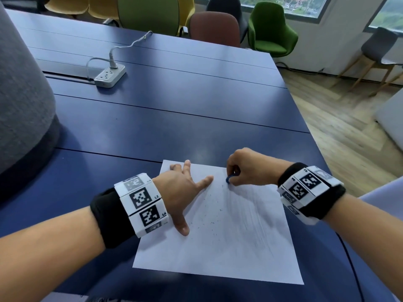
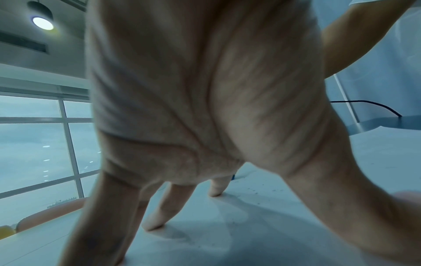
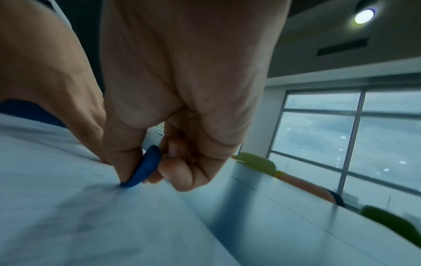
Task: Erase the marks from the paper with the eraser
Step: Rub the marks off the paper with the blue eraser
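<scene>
A white sheet of paper (image 1: 229, 247) lies on the blue table (image 1: 174, 118), with faint grey pencil marks (image 1: 250, 216) and dark eraser crumbs over its middle. My left hand (image 1: 185, 188) lies flat on the sheet's upper left part, fingers spread and straight, pressing it down (image 2: 159, 216). My right hand (image 1: 242, 168) pinches a small blue eraser (image 1: 229, 178) between thumb and curled fingers near the sheet's top right corner. In the right wrist view the eraser (image 3: 143, 167) stands on edge, its lower end touching the paper (image 3: 68, 207).
A white power strip (image 1: 110, 76) with a plugged-in cable sits far back on the left of the table. A grey upholstered shape (image 1: 21, 94) rises at the left edge. Chairs (image 1: 270, 29) stand beyond the far edge; the wooden floor (image 1: 340, 127) lies to the right.
</scene>
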